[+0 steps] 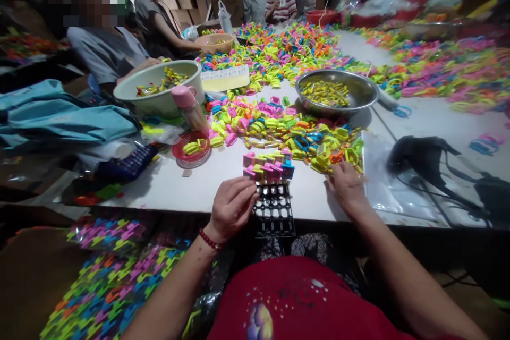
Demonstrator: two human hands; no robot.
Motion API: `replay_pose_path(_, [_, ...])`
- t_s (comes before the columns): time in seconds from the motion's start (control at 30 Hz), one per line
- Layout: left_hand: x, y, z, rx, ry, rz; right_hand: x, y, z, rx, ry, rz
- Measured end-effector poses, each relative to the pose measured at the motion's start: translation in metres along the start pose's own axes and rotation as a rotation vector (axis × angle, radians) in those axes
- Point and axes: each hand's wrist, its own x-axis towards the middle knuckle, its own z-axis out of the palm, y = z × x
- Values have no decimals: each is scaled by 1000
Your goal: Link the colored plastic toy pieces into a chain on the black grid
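A black grid tray point(274, 218) juts over the table's front edge. Pink, yellow and blue plastic pieces point(268, 166) stand in rows at its far end, and its nearer cells show bare. My left hand point(233, 206), with a red bead bracelet, is pinched closed at the tray's left side beside the rows; what lies between its fingertips is hidden. At the near right edge of a heap of bright plastic pieces with looped bands point(306, 141), my right hand point(348, 188) has its fingers bent closed and touching the heap. Anything in its grip is hidden.
A steel bowl point(338, 109) of yellow pieces stands behind the heap. To the left are a pale green basin point(159, 98), a pink-capped bottle point(185, 101) and a red dish point(191, 156). Clear plastic bags point(386, 186) lie right. Co-workers sit at the far and left sides.
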Motion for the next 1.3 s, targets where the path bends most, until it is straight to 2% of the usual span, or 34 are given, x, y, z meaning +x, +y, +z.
replay_pose_path(0.07, [-26, 4, 4, 0, -93, -19, 3, 14, -7, -208, -74, 24])
replay_pose_path(0.17, [-51, 6, 19, 2, -242, -69, 10, 17, -15, -325, -206, -25])
replay_pose_path(0.27, [-57, 10, 38, -26, -247, -206, 15, 7, -21, -287, -238, -62])
replay_pose_path(0.33, [-56, 14, 49, -53, -220, -310, 13, -5, -23, -129, -202, -48])
replay_pose_path(0.43, [-52, 23, 64, -63, -141, -433, 5, -38, -21, 330, -174, -16])
replay_pose_path(0.53, [-50, 29, 75, -62, -60, -532, -7, -84, -15, 763, -266, -16])
replay_pose_path(0.63, [-50, 30, 81, -49, -18, -608, -13, -123, -3, 939, -331, -53])
replay_pose_path(0.73, [-50, 30, 83, -59, 4, -662, -11, -142, 16, 911, -337, -88])
replay_pose_path(0.9, [-48, 32, 84, -62, 20, -749, -6, -145, 39, 739, -312, -130])
replay_pose_path(1.1, [-49, 33, 87, -42, 3, -743, -5, -148, 36, 713, -271, -226])
replay_pose_path(1.3, [-47, 27, 85, -75, -11, -741, 4, -158, 33, 740, -303, -204])
